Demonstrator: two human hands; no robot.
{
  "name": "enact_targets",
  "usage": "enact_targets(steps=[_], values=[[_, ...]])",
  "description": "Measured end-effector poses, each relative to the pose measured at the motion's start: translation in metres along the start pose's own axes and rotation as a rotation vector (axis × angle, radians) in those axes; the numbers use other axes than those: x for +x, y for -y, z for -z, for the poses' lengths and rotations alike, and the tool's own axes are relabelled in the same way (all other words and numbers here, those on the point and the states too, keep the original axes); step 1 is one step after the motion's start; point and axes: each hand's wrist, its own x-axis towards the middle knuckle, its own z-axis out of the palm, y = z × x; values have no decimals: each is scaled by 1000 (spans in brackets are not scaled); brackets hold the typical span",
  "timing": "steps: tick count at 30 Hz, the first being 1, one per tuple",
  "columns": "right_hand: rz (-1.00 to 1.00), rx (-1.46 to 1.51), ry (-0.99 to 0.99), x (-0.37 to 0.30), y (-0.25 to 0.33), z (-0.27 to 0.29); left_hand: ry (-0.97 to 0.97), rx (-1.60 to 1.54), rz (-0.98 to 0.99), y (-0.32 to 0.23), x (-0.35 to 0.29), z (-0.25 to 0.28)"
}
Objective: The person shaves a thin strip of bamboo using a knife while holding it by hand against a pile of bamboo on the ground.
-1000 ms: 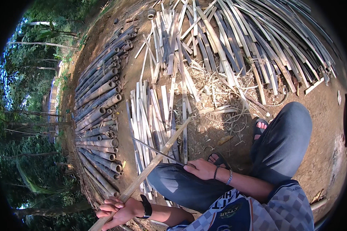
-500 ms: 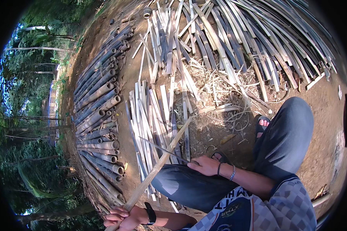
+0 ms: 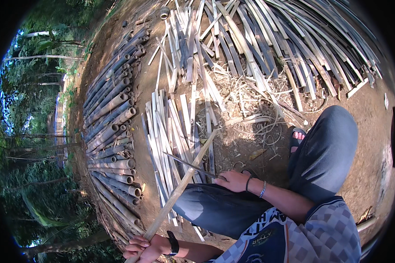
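Observation:
A long pale bamboo strip (image 3: 176,193) slants from the lower left up toward the middle, across my bent leg. Its near end is in my left hand (image 3: 147,248), fingers wrapped round it, a black band at the wrist. My right hand (image 3: 233,180) grips the handle of a long thin-bladed knife (image 3: 178,158). The dark blade crosses the strip in its upper part, edge details too fine to make out. Beyond the crossing, the strip's far tip rises above the ground.
Split bamboo strips (image 3: 166,127) lie just past my leg, with a larger spread (image 3: 289,48) at the back right. Curly shavings (image 3: 237,94) cover the dirt between. Whole bamboo poles (image 3: 112,109) are stacked on the left, trees beyond. My knee (image 3: 338,127) rises on the right.
My right hand and the knife have shifted slightly away from me, along the strip toward its far end. My left hand keeps its hold, and the view has moved a little.

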Motion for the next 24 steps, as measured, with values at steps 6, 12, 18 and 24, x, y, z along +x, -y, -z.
enact_targets(steps=[6, 12, 18, 24], values=[[16, -9, -46, 3, -7, 6, -3, -5, 3, -3, -5, -5], [75, 5, 37, -11, -8, 1, 50, -35, -10, -6, -6, -4], [1, 20, -40, 5, -29, 0, 1, 19, -14, -3, -7, -10], [-19, 32, -21, 10, -24, 8, 5, 5, -1, -4, -6, -8]])
